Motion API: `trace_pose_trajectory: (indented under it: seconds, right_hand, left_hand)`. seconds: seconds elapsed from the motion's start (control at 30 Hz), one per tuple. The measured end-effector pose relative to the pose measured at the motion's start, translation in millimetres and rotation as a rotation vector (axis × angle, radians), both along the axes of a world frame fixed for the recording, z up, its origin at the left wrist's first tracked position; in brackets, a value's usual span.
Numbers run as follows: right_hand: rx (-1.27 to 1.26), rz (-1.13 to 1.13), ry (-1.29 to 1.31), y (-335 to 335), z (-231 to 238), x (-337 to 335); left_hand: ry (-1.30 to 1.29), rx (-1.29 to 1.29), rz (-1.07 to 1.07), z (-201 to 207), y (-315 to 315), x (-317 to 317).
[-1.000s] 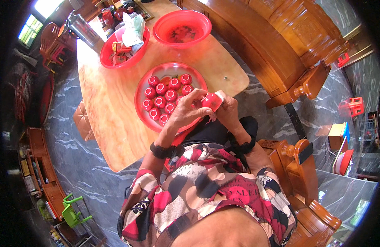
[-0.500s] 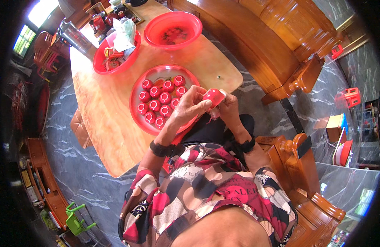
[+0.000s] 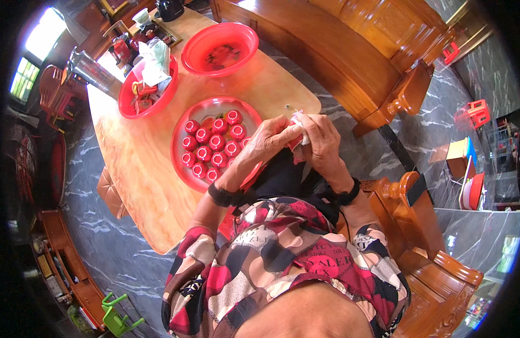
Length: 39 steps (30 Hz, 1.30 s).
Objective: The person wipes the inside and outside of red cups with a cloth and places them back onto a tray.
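Nearby, red basin (image 3: 193, 52) beyond cups (image 3: 216, 141)

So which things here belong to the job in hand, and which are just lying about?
In use, apparently:
pale cloth, between left hand and right hand
upturned red cups
round tray

Just lying about, apparently:
dark kettle
green chair
red stool

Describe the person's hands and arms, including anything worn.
The left hand and right hand wear no gloves. A black left wristband and a black right wristband encircle the wrists. The loose left sleeve and right sleeve carry rounded patches of red, black, beige and white.
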State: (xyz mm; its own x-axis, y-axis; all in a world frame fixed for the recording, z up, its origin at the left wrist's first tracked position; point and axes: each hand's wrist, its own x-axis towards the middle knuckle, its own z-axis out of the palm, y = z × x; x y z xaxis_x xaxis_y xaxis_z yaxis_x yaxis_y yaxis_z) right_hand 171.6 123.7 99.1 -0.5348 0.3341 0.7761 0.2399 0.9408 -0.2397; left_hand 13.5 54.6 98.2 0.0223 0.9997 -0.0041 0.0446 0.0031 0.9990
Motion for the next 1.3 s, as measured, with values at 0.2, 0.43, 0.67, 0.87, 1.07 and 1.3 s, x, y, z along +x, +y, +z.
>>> trace_pose_trajectory:
  seconds: [0.2,0.43,0.67,0.87,1.07,1.3]
  right_hand:
    - [-0.194,-0.051,0.071,5.1,2.9,10.8]
    - [-0.611,-0.008,0.197,3.3,-12.9,17.1]
    - [-1.306,0.476,0.331,-0.6,-17.2,20.9]
    - [-1.750,0.635,0.557,-7.3,-21.4,12.0]
    - [-1.122,0.288,0.318,1.7,-19.2,8.7]
    - [-0.600,-0.014,0.112,-8.5,-6.1,-0.5]
  left_hand:
    - [-0.033,0.151,0.010,-5.3,12.3,10.5]
    - [0.260,0.427,0.092,12.2,9.3,17.5]
    - [0.345,0.523,0.044,14.8,7.6,9.9]
    - [0.387,0.492,0.035,12.6,0.7,6.0]
    - [-0.026,0.176,0.076,-0.5,-4.5,3.5]
    - [-0.144,0.113,-0.004,9.7,-6.8,5.9]
